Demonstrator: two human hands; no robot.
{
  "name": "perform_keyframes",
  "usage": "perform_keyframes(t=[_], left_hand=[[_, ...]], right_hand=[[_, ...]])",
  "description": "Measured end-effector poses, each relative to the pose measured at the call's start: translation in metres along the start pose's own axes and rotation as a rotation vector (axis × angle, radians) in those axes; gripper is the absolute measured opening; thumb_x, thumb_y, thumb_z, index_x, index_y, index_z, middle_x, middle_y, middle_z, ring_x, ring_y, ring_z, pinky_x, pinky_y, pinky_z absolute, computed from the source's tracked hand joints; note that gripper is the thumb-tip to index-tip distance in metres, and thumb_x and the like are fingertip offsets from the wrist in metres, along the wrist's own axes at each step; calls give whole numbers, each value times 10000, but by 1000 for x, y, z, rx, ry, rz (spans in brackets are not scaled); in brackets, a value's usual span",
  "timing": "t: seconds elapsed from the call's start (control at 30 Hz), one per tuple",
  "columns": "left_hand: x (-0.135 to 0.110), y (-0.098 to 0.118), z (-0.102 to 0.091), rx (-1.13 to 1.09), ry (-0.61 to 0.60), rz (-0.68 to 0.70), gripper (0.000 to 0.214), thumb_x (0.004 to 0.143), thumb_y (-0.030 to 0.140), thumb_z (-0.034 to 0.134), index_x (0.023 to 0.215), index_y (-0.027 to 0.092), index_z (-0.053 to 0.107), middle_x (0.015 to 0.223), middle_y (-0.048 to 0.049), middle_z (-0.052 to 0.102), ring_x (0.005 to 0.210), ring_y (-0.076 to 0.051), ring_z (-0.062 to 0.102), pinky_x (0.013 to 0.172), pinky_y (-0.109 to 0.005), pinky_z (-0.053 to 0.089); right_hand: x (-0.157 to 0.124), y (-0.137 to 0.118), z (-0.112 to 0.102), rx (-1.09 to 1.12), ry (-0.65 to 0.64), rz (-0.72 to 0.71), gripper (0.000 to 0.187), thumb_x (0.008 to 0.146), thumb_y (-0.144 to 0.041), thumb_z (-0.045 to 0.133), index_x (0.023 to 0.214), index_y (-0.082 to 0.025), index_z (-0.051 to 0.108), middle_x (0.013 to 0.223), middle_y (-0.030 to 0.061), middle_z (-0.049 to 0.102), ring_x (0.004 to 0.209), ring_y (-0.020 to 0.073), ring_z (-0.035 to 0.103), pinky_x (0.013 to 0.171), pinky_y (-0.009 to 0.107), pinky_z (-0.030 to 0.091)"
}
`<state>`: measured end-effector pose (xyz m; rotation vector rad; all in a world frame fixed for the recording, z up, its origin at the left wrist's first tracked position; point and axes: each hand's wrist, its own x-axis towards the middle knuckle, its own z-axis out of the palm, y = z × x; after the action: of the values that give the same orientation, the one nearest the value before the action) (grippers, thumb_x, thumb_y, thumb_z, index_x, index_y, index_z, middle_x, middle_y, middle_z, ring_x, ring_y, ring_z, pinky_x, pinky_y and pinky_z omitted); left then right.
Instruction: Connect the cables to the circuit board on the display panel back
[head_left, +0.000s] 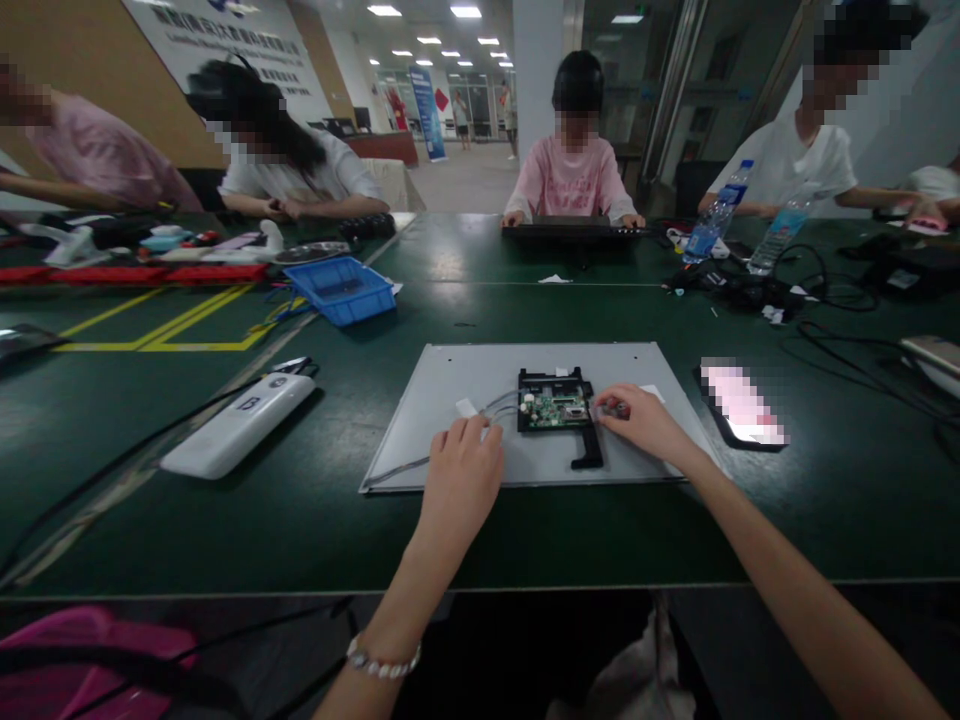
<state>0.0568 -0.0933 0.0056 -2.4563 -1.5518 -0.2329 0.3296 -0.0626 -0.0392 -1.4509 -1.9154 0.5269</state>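
Observation:
A flat light-grey panel (405,425) lies on the table in front of me. On its middle sits a black plastic bracket (589,448) with a green circuit board (551,408). Thin grey cables (405,467) run from the panel's lower left corner, under my left hand, to the board's left side. My left hand (465,460) is closed over the cables, its fingertips partly hidden, near a white tag (466,408). At the bracket's right edge, my right hand (637,420) has its fingers pinched together around something small and dark that I cannot make out.
The green table (300,540) carries a white power bank (240,425) at left and a phone (739,405) at right. Farther off are a blue basket (341,290), water bottles (718,215) and tangled black cables (757,290). Several people sit around the table.

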Motion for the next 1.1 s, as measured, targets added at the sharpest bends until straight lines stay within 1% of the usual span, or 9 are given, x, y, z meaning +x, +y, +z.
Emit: perform_keyframes(t=[0.17,0.33,0.43,0.5,0.63,0.77,0.9,1.0,1.1], left_hand=[[5,1,1,63,-49,20,219,857,90,403,845,170,606,877,-94,616,863,-268,555,744,-397,387],[9,-10,-13,105,29,17,248,865,96,381,839,173,616,866,-98,616,858,-282,537,727,-408,360],[14,-23,-21,137,101,-42,268,885,120,360,835,174,618,883,-102,622,877,-290,528,741,-415,343],[16,-31,-22,151,123,-71,272,885,123,358,823,173,619,888,-105,626,884,-292,527,749,-416,334],[16,-41,-10,153,107,-75,270,879,127,364,813,180,620,884,-100,636,889,-290,531,746,-409,329],[13,-44,3,121,85,-54,278,880,139,368,800,194,628,884,-96,644,904,-281,539,759,-403,326],[12,-44,8,70,99,-64,283,889,167,365,830,192,640,898,-103,651,907,-279,545,771,-404,326],[11,-44,9,52,121,-80,260,899,196,375,897,194,635,958,-94,654,934,-273,540,794,-402,333],[8,-46,8,40,142,-81,232,903,198,391,933,195,621,1042,-83,642,989,-261,531,838,-392,335]], right_hand=[[2,2,-4,81,39,80,125,756,-209,564,863,-190,627,762,15,656,701,147,606,656,279,468],[2,15,-20,6,182,172,143,760,-249,570,876,-192,630,778,24,662,720,162,613,672,290,464],[-1,26,-28,-118,147,235,194,774,-254,553,940,-200,639,811,36,654,721,174,608,659,301,456],[-4,32,-30,-221,127,239,218,786,-256,536,964,-193,646,880,63,638,742,187,602,678,321,455],[-2,36,-30,-336,216,152,261,802,-270,522,1014,-175,642,1017,109,582,899,234,578,803,380,445],[11,23,-26,-276,234,8,257,820,-243,508,1043,-192,625,1071,95,579,1016,236,543,899,394,416],[39,2,-14,-241,105,-120,273,833,-252,521,1084,-203,617,1108,90,599,1070,237,525,941,407,396],[63,-7,0,-241,-12,-199,265,839,-263,541,1077,-187,631,1100,91,619,1053,221,544,941,377,402],[82,-10,16,-263,-66,-189,209,822,-232,568,998,-186,669,1060,87,647,1017,217,568,911,355,420]])
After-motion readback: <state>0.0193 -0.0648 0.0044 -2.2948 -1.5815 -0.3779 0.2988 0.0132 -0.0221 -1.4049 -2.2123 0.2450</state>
